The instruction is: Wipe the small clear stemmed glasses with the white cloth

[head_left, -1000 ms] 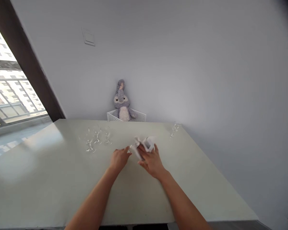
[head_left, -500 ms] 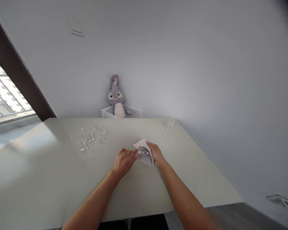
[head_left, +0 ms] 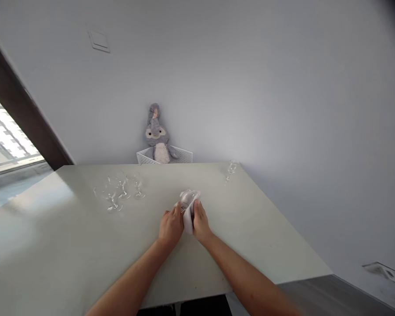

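Observation:
Over the middle of the white table (head_left: 250, 228), my two hands meet around a clear stemmed glass (head_left: 186, 198) and a white cloth (head_left: 188, 221). My left hand (head_left: 171, 224) is closed on the glass near its lower end; the stem is mostly hidden by the fingers. The bowl points away from me. With thumb and fingers my right hand (head_left: 200, 220) pinches the cloth, which wraps the right side of the bowl and hangs down between the hands.
Stemmed glasses (head_left: 113, 202) stand in a cluster on the left of the table. Another glass (head_left: 232, 167) is at the far right corner. Behind the far edge, a grey plush toy (head_left: 157, 136) sits in a white perforated basket (head_left: 184, 156) against the wall.
My right hand has moved left and closer to my left hand, bringing the cloth with it. The glass has turned from lying sideways to pointing away from me.

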The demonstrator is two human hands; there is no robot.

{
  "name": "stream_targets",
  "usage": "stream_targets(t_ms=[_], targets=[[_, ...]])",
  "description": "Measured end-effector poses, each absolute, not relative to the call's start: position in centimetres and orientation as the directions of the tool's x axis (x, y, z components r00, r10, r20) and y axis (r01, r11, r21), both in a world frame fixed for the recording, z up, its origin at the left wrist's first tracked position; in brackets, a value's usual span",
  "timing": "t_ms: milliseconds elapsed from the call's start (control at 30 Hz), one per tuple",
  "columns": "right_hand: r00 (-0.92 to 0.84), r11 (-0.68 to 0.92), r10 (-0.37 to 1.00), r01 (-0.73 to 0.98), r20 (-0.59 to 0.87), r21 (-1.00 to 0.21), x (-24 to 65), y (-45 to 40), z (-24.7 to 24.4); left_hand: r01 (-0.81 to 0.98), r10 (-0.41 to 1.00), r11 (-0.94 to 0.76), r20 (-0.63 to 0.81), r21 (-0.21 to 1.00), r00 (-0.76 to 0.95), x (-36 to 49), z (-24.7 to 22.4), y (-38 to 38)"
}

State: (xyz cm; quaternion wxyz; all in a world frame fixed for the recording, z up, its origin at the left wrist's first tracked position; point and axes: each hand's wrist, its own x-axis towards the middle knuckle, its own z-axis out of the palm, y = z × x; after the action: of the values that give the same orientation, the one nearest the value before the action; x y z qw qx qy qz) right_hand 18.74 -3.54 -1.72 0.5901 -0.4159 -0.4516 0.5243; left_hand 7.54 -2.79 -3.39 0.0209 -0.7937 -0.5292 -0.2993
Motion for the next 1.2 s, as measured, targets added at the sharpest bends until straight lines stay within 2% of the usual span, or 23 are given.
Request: stream_targets(t_ms=[100,300,567,700,833,933,1000,1100,1133,1200], targets=[[0.127,0.224,0.971,-0.212,0.201,-0.951,18.5,-3.6,-1.7,0.836,0.820,-0.459,0.505,0.300,0.269,8.1,-4.5,-3.0],[0.066,0.308,0.951,-0.123,0.301,-0.944,18.6,-3.7,-1.7,0.764,0.789,-0.544,0.520,0.347,0.326,8.6,-4.6,-3.4],[0.038,0.274,0.962,-0.046,0.272,-0.961,18.8,-3.3,-2.5,0.744,0.791,-0.562,0.498,0.361,0.356,8.4,-2.6,-3.9],[0.082,0.246,0.965,0.026,0.248,-0.969,19.1,-3.2,-2.5,0.712,0.777,-0.591,0.506,0.380,0.374,8.2,-2.6,-3.8],[0.120,0.221,0.965,0.110,0.234,-0.969,19.7,-3.1,-1.9,0.673,0.795,-0.585,0.481,0.452,0.368,7.6,-2.5,-3.4],[0.102,0.180,0.978,0.025,0.182,-0.983,20.0,-3.1,-1.3,0.596,0.849,-0.525,0.425,0.608,0.315,6.9,-2.2,-2.6],[0.064,0.103,0.993,-0.127,0.096,-0.986,20.0,-3.2,-1.1,0.506,0.911,-0.409,0.371,0.760,0.179,6.3,-2.0,-1.8],[-0.118,-0.097,0.992,-0.391,-0.055,-0.915,19.7,-3.3,-1.1,0.226,0.978,-0.204,0.208,0.953,0.008,5.6,-1.5,-0.8],[-0.190,-0.170,0.978,-0.457,-0.091,-0.873,19.5,-3.5,-1.1,0.099,0.988,-0.152,0.150,0.983,0.034,5.4,-1.3,-0.6],[-0.313,-0.302,0.939,-0.536,-0.147,-0.789,19.2,-3.8,-1.4,-0.147,0.976,-0.058,0.087,0.987,0.199,5.1,-0.7,-0.7]])
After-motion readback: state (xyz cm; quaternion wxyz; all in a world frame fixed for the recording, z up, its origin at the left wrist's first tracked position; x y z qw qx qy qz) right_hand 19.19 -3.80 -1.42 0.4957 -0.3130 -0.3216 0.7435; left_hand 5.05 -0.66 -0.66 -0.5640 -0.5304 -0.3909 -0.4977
